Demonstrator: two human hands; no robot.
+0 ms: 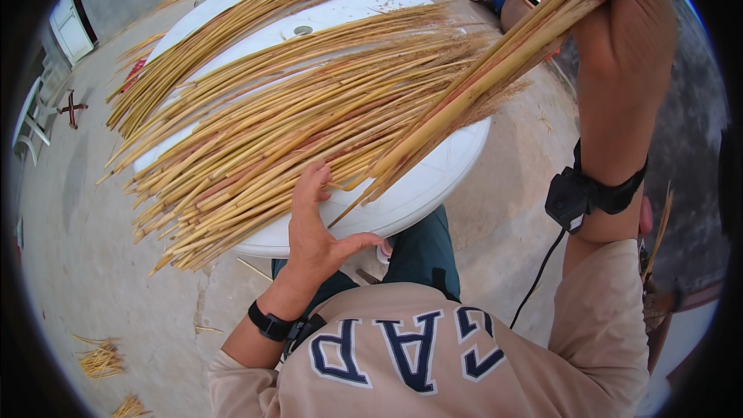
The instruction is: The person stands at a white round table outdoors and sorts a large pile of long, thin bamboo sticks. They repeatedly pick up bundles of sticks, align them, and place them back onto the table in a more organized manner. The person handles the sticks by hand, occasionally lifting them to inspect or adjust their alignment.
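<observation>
View from above my round white table. My right hand is raised beyond the table's far right edge, fingers closed around a small bundle of yellow stalks; the bundle slants down from my grip to its cut ends just above the table's near edge. My left hand lies open at the near edge, fingers stretched flat and spread onto the cut ends of the large heap of stalks, gripping nothing. The two hands are well apart. The heap covers most of the tabletop, its thick ends fanning out past the left and near-left edges, its feathery tips pointing to the far right edge. A second, thinner sheaf runs along the far left edge. Loose stalk scraps lie on the concrete ground left of the table. A black strap circles each of my wrists.
</observation>
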